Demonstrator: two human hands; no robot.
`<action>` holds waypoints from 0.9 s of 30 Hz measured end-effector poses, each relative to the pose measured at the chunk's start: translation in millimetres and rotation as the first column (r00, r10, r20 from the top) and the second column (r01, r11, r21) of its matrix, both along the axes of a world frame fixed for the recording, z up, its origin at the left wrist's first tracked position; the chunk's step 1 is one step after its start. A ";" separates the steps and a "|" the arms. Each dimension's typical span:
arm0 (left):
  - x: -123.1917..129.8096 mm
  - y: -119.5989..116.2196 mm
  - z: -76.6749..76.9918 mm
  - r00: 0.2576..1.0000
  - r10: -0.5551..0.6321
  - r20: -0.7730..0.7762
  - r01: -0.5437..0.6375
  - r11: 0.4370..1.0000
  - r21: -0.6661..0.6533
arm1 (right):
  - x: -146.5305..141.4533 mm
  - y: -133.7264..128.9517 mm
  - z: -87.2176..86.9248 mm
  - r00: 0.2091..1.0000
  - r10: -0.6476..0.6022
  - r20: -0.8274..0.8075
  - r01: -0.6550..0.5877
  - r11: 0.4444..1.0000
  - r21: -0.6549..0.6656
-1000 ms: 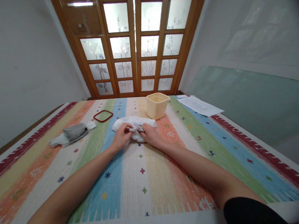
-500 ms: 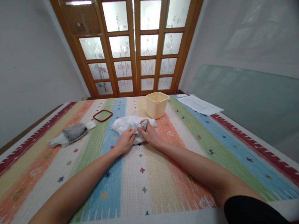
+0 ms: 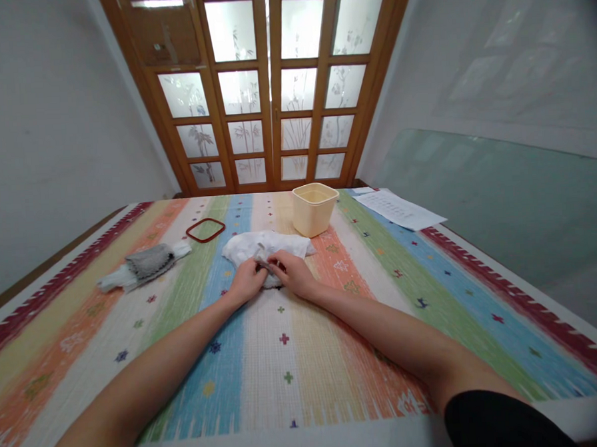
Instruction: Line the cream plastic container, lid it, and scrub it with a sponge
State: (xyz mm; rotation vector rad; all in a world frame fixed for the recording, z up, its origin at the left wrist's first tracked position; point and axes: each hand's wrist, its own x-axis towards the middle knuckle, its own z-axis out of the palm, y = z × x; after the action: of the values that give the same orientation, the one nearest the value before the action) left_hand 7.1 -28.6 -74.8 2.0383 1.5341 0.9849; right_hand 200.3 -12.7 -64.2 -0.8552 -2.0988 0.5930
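Note:
A crumpled white cloth bundle (image 3: 244,245) lies on the table in front of me. At its near edge both my hands meet over a small grey piece of fabric (image 3: 264,260). My left hand (image 3: 249,279) is closed, pinching the grey fabric from the left. Pressed in from the right, the fingers of my right hand (image 3: 292,272) grip the same piece. My fingers cover most of it. Off to the left rests another white cloth with a grey knit-looking band (image 3: 152,260) around its middle, touched by neither hand.
Behind the bundle stands a cream plastic container (image 3: 314,212) without a lid on it. A dark red square ring (image 3: 205,230) lies back left. Printed paper sheets (image 3: 400,208) are at the back right. A striped tablecloth (image 3: 337,381) covers the table.
My right hand has moved slightly left and down, bringing the grey fabric from the bundle's right side to the middle beside my left hand. My left hand has barely shifted.

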 end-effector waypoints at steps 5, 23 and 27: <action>0.2 -3.2 5.4 0.994 -0.019 0.112 0.017 1.000 0.016 | 6.2 8.6 -6.6 0.976 -0.085 0.199 0.066 0.993 0.097; -11.2 -2.8 30.0 0.938 0.010 -0.346 0.060 0.980 0.191 | 13.8 7.8 11.5 0.986 -0.017 0.165 -0.012 0.985 0.175; -9.5 -5.1 36.6 0.993 0.016 -0.116 0.004 0.986 0.166 | 11.5 8.4 10.1 0.986 -0.027 0.162 -0.007 0.980 0.200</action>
State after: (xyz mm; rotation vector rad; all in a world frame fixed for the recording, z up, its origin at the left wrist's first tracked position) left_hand -2.4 -33.7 -38.3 2.2434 1.5636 1.0444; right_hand 211.9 -4.3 -54.1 -0.8220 -2.2563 0.3065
